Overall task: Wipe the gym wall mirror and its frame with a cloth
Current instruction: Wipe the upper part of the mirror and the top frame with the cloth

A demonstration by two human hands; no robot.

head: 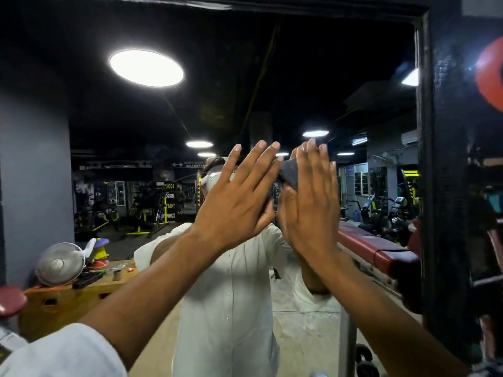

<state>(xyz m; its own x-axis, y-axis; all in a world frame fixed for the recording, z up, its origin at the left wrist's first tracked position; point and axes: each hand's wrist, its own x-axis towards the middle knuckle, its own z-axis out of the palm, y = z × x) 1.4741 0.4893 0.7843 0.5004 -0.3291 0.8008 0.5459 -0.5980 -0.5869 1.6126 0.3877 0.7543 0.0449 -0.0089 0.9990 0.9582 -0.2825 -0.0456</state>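
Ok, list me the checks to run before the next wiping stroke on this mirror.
1. Cloth under the right hand: ok, straight fingers press it to the mirror.
2. Left hand also on the cloth: cannot tell; it lies flat beside it.
3. Cloth spread flat: not ok, only a bunched grey fold shows.
4. Frame in sight for the edge pass: ok, its black right side stands just right of the hands.
5. Glass free of streaks: cannot tell.

I see cloth (290, 174) dark grey, plain. Mirror frame (424, 159) black. My sleeve (68, 352) plain white. Bench pad (381, 248) dark red. Reflected wall (32, 172) grey, machines (138, 232) yellow and black. Ring (490, 74) far right, orange-red.
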